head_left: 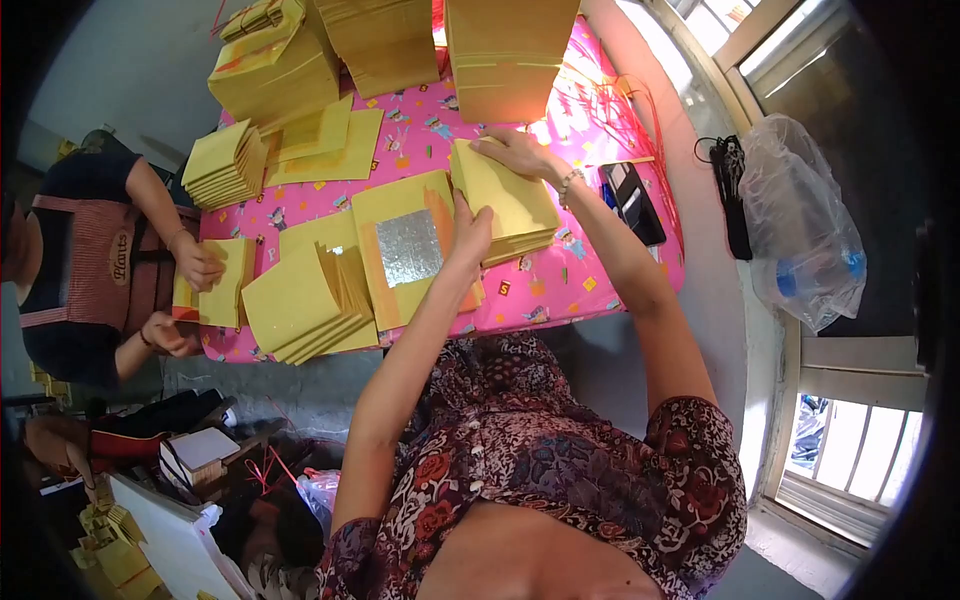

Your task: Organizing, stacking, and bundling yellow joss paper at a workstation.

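Pinching the near edge of a yellow paper stack (505, 200) in the upper middle of the frame, the left hand (470, 235) has its fingers pressed together, while the right hand (515, 152) lies spread flat on the stack's far corner, above the pink tablecloth (560, 285).

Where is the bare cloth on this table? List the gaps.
Bare pink cloth shows along the near edge, between the stack under the right hand and the dark phone, and a strip below the tall stacks. The left half is crowded with yellow paper piles and the foil sheet.
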Demonstrator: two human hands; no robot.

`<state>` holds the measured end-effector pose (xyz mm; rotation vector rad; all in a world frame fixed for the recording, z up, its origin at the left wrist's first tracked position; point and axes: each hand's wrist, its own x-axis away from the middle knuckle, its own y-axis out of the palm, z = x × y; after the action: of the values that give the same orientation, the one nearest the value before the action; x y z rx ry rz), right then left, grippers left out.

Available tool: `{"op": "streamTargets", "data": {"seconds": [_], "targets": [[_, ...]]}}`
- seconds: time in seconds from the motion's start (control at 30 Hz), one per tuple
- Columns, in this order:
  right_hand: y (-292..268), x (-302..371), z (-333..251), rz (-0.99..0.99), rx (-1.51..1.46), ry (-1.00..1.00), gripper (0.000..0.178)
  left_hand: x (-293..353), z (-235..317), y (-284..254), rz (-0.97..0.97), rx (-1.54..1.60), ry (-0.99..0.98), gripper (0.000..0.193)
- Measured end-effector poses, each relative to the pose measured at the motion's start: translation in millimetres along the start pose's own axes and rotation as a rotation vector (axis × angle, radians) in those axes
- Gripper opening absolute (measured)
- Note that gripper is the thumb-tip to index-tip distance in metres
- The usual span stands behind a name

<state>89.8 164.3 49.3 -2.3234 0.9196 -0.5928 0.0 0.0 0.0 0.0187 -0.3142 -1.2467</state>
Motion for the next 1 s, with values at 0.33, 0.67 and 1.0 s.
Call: {"op": "streamTargets", "data": {"seconds": [0.33,0.67,1.0], "targets": [[5,19,35,0.396,-0.063,-0.151,0.072,4,11,5,-0.081,0.092,-0.096,0.082],[28,106,43,0.336,-0.746,0.064,0.052,0,17,17,-0.039,0.084,-0.036,0.064],[14,108,38,0.305,-0.734,0.142,0.052,9,25,12,-0.031,0.015,0.099,0.074]]}}
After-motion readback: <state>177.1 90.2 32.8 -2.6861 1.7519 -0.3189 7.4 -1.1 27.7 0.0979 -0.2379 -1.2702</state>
